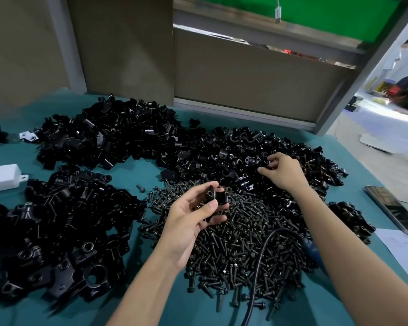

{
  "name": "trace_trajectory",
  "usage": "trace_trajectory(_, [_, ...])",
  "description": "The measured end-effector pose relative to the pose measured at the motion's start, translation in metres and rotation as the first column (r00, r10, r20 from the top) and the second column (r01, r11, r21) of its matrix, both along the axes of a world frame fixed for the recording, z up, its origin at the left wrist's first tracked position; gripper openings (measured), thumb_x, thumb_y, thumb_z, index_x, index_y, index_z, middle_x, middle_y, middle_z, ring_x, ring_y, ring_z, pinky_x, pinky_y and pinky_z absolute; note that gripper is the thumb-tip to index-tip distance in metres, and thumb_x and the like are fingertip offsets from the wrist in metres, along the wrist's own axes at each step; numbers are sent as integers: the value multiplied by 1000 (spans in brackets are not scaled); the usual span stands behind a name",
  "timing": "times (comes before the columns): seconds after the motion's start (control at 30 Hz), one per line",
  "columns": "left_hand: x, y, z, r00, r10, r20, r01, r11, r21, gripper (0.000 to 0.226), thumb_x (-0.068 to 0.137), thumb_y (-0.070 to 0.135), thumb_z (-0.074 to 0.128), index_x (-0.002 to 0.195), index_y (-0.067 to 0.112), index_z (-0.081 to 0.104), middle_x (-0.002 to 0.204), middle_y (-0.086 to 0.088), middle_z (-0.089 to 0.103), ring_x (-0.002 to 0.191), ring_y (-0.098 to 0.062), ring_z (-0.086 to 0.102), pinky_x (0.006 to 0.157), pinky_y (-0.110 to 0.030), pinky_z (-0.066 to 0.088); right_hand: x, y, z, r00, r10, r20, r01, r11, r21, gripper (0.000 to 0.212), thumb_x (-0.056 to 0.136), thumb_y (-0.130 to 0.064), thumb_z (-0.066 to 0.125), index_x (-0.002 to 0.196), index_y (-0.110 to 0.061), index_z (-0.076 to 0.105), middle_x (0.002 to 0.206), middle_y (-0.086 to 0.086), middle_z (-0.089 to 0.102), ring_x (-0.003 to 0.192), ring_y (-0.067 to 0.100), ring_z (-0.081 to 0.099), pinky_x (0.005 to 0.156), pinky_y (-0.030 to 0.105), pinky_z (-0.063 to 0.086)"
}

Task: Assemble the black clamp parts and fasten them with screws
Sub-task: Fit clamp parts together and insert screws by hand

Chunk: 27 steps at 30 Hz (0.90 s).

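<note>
At centre, the left hand [193,222] pinches 1 clamp part [216,196] above the screws [245,243]. Centre right, the right hand [283,171] pinches a mating half [267,162] in the pile [233,149]. Lift only 1, holes matching.

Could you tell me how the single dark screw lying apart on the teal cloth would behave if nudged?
The single dark screw has a round shank and wider head, so it would probably roll in a curve. The teal cloth looks soft, which should slow it. Being small and rigid, it is likely light and easy to pinch.
</note>
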State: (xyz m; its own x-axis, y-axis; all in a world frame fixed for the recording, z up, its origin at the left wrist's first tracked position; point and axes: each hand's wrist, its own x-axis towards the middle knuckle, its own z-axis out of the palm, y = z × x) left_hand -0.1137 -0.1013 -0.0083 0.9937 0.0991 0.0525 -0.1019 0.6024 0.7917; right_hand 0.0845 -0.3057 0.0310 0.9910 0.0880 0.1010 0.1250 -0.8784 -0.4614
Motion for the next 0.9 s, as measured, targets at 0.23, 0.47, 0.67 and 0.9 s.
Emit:
trace_trajectory(0.23, [1,2,-2,1000,13,-6,-13,1000,-29,34,81,10,68,112,21,76,118,-4,72,104,-30,72,78,-30,59,2,-4,3,993,-101,59,98,993,65,26,93,-17,67,118,-11,63,87,0,72,100,24,65,88,38,53])
trace_trajectory(0.47, [2,2,-2,1000,13,-5,-14,999,-36,34,82,11,68,114,20,75,119,-4,72,105,-30,71,78,-30,59,4,-57,20,985,-163,50,152,972,177,22,94,-9,63,114,-17,69,106,6,65,72,16,56,61,26,44])
trace_trajectory(0.67, [1,2,-2,1000,9,-1,-9,1000,-19,34,82,11,67,112,22,76,118,-3,72,105,-29,71,79,-30,59,-3,-60,14,997,54,-63,-63,988,-142,30,97,-8,61,116,-29,70,117,9,63,65,19,61,50,23,42])
trace_trajectory(0.9, [2,3,-3,1000,22,-9,-22,1000,-16,34,82,11,66,113,19,75,119,-5,72,106,-32,71,78,-30,59,-3,-56,14,987,130,-96,-151,954,-259,31,95,-13,65,123,-25,66,123,13,66,88,29,67,73,34,53])
